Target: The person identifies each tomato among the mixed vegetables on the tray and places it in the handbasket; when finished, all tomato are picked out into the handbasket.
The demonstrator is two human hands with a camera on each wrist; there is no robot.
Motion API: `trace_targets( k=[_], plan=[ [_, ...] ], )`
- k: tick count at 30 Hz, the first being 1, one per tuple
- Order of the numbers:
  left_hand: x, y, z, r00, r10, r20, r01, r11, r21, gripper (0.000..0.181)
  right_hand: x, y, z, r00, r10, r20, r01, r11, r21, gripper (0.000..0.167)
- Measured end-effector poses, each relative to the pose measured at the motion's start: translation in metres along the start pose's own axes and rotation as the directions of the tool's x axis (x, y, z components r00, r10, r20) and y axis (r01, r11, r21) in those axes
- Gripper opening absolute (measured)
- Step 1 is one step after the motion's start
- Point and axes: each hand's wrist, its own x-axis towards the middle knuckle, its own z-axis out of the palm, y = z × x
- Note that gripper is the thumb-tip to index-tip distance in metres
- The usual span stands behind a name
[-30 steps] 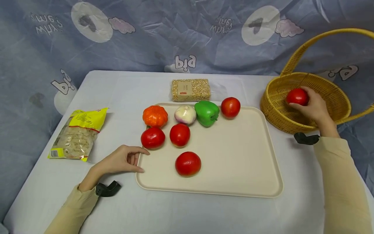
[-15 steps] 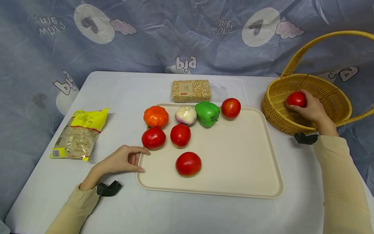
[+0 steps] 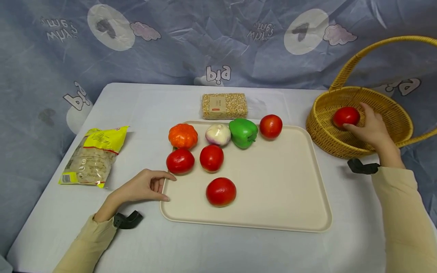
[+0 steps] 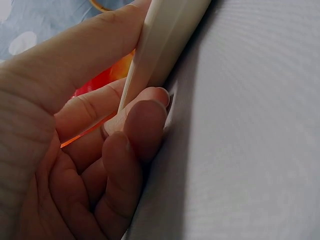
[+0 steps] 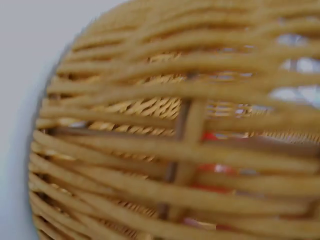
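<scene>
Basket tomato [image 3: 346, 117]: red, inside the wicker basket [image 3: 323, 138], toward the basket's 9 o'clock.
Right grip [image 3: 370, 127]: fingers and thumb spread, nothing held, at the tomato's 4 o'clock; whether the thumb tip touches it, I cannot tell.
Basket: on the table [image 3: 256, 250], at 2 o'clock from the tray's middle; its weave fills the right wrist view, red showing through the gaps.
Beige tray [image 3: 280, 182]: centre of the clock for what follows.
Left grip [image 3: 145, 186]: at 9 o'clock, holding the tray's rim, with fingers curled at the edge.
On the tray: far tomato [image 3: 271, 126] at 1, green pepper [image 3: 243, 132] at 12, onion [image 3: 217, 135] at 11, orange pumpkin [image 3: 183, 136] and middle tomato [image 3: 211, 158] at 10, left tomato [image 3: 180, 161] between 9 and 10, near tomato [image 3: 221, 192] at 8.
Off the tray: kernel pack [image 3: 227, 106] between 11 and 12; yellow-topped bag [image 3: 93, 157] at 9.
Backdrop: blue printed cloth [image 3: 205, 38].
</scene>
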Motion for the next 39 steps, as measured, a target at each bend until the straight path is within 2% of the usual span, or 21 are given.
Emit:
trace_targets(
  k=[7,12,15,18,22,30,39],
  plan=[
    [0.000,0.000,0.000,1.000,-0.005,0.000,0.005,1.000,-0.002,0.049,-0.014,-0.013,0.003,0.992,-0.055,-0.115,0.057,0.998,0.015,0.075],
    [0.000,-0.001,0.000,1.000,-0.008,-0.001,0.008,1.000,0.002,0.049,-0.024,-0.027,0.005,0.974,-0.063,-0.218,0.063,0.998,-0.004,0.069],
    [0.000,-0.002,0.000,1.000,-0.011,-0.001,0.011,1.000,0.002,0.049,-0.029,-0.037,0.007,0.950,-0.092,-0.299,0.097,0.995,0.002,0.065],
    [0.000,-0.002,0.000,1.000,-0.013,-0.002,0.013,1.000,0.002,0.049,-0.033,-0.048,0.011,0.918,-0.127,-0.375,0.145,0.989,0.019,0.061],
    [0.000,-0.002,0.000,1.000,-0.011,-0.001,0.011,1.000,0.000,0.049,-0.037,-0.062,0.017,0.877,-0.189,-0.441,0.223,0.975,0.025,0.059],
    [0.000,0.001,0.000,1.000,-0.007,-0.002,0.007,1.000,-0.003,0.048,-0.044,-0.089,0.028,0.829,-0.312,-0.464,0.363,0.932,0.022,0.059],
    [0.000,0.001,0.000,1.000,0.000,0.000,0.000,1.000,-0.001,0.048,-0.041,-0.111,0.050,0.760,-0.465,-0.455,0.516,0.856,-0.013,0.057]
  ],
)
